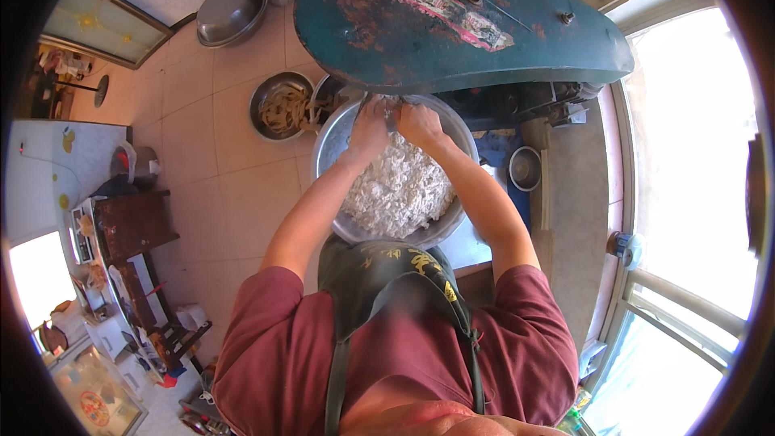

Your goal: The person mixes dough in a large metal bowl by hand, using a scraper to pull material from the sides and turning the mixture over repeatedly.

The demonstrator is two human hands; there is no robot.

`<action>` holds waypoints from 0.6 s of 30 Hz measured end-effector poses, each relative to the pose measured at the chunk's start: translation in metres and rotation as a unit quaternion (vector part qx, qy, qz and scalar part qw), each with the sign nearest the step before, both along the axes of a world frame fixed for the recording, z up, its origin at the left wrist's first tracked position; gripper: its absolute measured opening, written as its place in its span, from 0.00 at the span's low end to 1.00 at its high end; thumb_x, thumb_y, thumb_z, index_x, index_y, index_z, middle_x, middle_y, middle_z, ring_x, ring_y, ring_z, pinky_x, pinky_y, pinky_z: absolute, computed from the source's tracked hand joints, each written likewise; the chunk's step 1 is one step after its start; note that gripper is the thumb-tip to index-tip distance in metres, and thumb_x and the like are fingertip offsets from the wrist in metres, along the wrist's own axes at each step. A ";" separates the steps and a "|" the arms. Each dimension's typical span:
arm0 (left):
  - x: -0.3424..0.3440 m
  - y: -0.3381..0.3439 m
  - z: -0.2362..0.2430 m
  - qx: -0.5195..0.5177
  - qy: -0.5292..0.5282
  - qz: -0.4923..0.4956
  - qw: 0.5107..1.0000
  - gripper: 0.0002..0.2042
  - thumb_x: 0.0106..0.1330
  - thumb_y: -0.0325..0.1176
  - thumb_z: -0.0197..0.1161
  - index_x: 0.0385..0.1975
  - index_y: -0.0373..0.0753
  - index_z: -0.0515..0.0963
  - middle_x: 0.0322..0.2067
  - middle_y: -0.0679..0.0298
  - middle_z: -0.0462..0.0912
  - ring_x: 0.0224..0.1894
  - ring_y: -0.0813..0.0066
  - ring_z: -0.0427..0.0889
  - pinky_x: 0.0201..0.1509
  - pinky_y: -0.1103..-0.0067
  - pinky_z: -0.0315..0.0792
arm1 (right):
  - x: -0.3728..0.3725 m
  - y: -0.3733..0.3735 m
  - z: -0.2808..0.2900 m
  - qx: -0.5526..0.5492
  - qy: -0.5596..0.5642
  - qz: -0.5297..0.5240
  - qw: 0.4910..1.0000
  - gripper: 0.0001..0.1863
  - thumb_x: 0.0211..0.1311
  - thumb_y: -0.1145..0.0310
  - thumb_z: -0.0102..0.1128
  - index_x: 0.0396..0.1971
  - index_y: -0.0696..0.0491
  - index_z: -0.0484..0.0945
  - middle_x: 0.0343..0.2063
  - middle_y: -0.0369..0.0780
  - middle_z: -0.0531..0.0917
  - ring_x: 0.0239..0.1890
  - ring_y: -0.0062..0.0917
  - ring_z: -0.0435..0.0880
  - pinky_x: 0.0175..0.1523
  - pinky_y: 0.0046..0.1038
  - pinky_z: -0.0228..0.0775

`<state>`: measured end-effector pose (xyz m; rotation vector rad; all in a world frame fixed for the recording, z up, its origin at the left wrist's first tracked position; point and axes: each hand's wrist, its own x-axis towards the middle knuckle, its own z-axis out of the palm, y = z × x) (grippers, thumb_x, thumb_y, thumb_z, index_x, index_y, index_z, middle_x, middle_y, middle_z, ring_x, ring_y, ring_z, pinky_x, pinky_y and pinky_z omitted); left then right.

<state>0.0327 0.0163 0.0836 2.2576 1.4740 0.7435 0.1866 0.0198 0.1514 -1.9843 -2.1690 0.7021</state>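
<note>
A worn teal machine cover [452, 24] overhangs the far rim of a large steel basin [335, 141] heaped with white shredded dough [395, 186]. Left hand [370, 125] and right hand [418, 123] meet there, fingers curled into the heap (grip hidden); a smaller bowl of strips [282, 106] sits left.

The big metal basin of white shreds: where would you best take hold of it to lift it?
Probably by the rim of the metal basin, one hand on each side, left and right. It is wide, round and heaped with white shreds, and the teal machine overhangs its far edge.
</note>
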 end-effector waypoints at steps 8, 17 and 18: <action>-0.007 -0.085 0.023 -0.194 0.035 -0.143 0.970 0.23 0.61 0.24 0.60 0.58 0.35 0.68 0.57 0.50 0.70 0.59 0.50 0.72 0.62 0.64 0.71 | -0.022 0.006 0.000 0.011 -0.017 0.036 0.999 0.24 0.70 0.54 0.43 0.33 0.58 0.83 0.28 0.55 0.84 0.33 0.52 0.84 0.41 0.49 0.77; -0.014 -0.075 -0.029 -0.193 0.105 -0.184 0.958 0.46 0.43 0.47 0.79 0.66 0.43 0.64 0.65 0.45 0.59 0.70 0.40 0.54 0.71 0.51 0.53 | -0.018 0.027 -0.033 0.040 -0.095 0.104 0.989 0.16 0.67 0.64 0.47 0.49 0.53 0.77 0.37 0.52 0.84 0.34 0.47 0.86 0.35 0.45 0.78; -0.010 -0.071 -0.031 -0.194 0.125 -0.189 0.955 0.46 0.43 0.47 0.79 0.66 0.44 0.64 0.64 0.46 0.60 0.70 0.41 0.54 0.71 0.50 0.53 | -0.017 0.035 -0.037 0.141 -0.080 0.110 0.981 0.16 0.67 0.64 0.47 0.49 0.53 0.77 0.36 0.52 0.84 0.33 0.47 0.86 0.34 0.45 0.79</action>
